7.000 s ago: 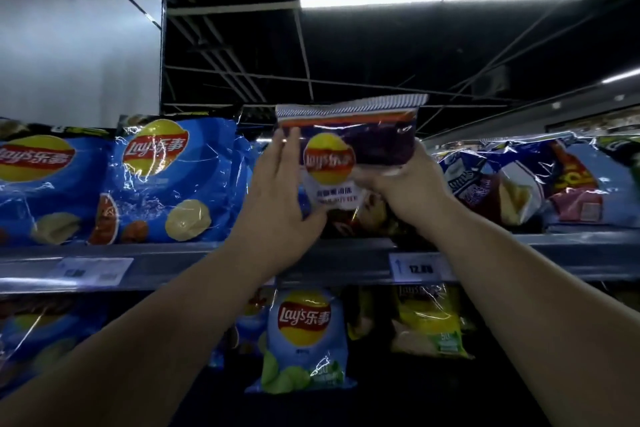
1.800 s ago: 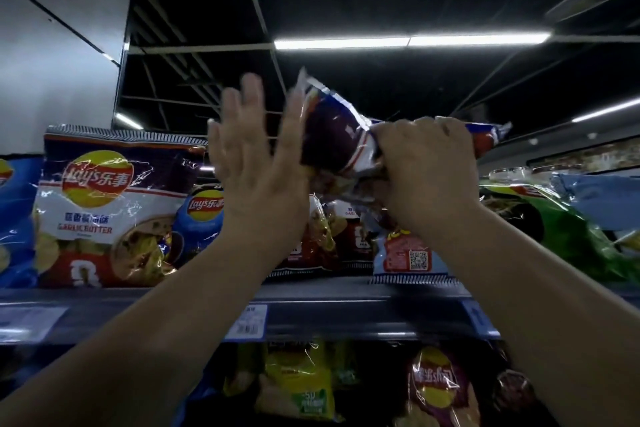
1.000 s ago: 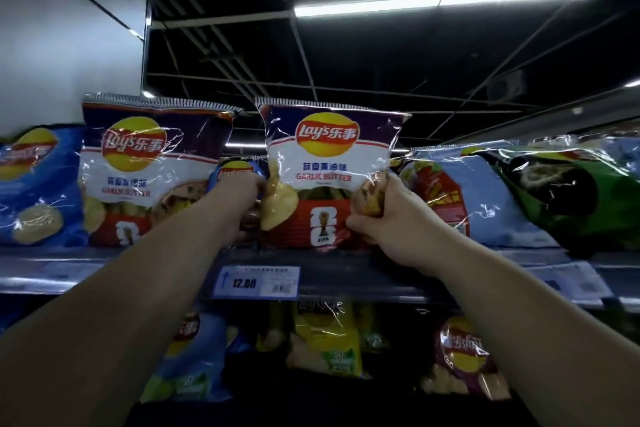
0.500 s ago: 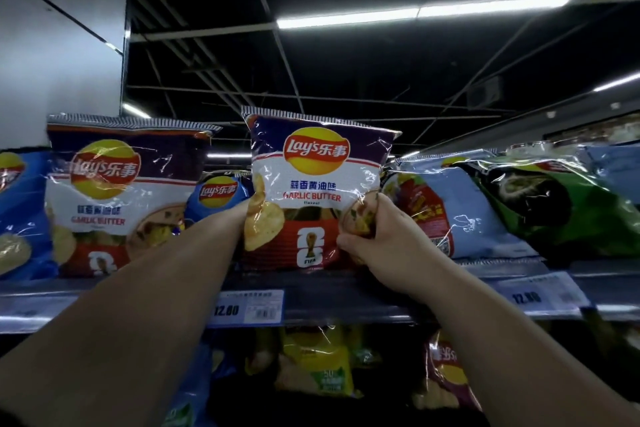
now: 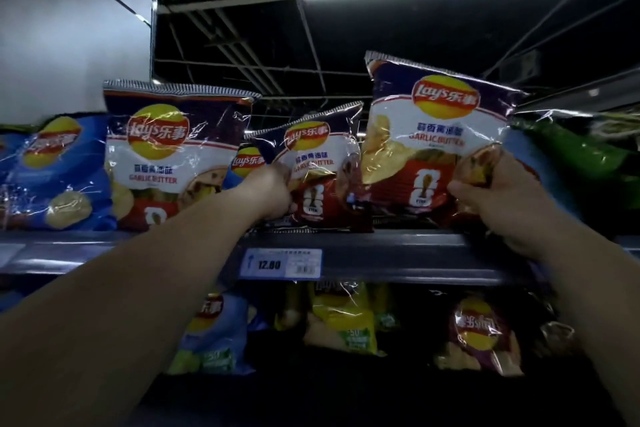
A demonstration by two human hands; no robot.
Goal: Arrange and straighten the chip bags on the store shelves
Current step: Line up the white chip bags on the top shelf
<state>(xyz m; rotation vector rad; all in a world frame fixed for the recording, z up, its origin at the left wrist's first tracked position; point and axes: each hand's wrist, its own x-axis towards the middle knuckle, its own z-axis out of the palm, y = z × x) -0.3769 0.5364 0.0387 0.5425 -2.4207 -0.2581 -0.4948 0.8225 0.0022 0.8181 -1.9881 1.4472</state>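
Three purple-and-white garlic butter chip bags stand on the top shelf (image 5: 398, 255). My right hand (image 5: 491, 194) grips the lower right corner of the rightmost bag (image 5: 429, 135), which tilts a little and sits forward of the others. The middle bag (image 5: 318, 170) sits further back and leans; my left hand (image 5: 272, 191) holds its lower left edge. The left bag (image 5: 166, 156) stands upright, untouched. A blue bag (image 5: 247, 161) peeks out behind, between the left and middle bags.
Blue chip bags (image 5: 52, 170) fill the shelf's left end and green bags (image 5: 581, 152) its right end. A price tag (image 5: 282, 263) reading 12.80 hangs on the shelf front. The lower shelf holds blue (image 5: 211, 336), yellow (image 5: 343, 319) and purple (image 5: 478, 336) bags.
My right hand has carried the front garlic butter bag to the right, uncovering a second one behind it. My left hand has let go of the front bag and taken the uncovered one.
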